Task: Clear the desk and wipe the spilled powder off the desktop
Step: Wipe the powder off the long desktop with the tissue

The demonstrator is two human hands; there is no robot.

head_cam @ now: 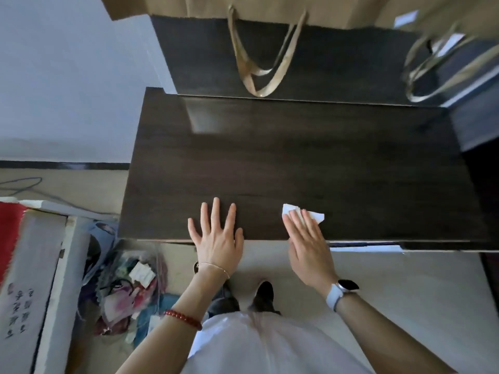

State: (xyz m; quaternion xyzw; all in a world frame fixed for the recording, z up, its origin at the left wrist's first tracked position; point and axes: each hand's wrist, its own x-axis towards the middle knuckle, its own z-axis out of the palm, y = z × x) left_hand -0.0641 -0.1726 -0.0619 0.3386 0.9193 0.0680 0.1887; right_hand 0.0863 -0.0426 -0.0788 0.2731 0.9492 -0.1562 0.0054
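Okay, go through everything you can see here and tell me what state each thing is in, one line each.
Desktop: bare and glossy, no powder visible.
Tissue: crumpled, pressed flat on the desktop under the right hand.
Right hand: fingers straight, pressing the tissue.
Left hand: fingers spread, flat on the desktop's near edge.
Paper bags: on the upper shelf, handles hanging down.
Trash bag: on the floor, full.
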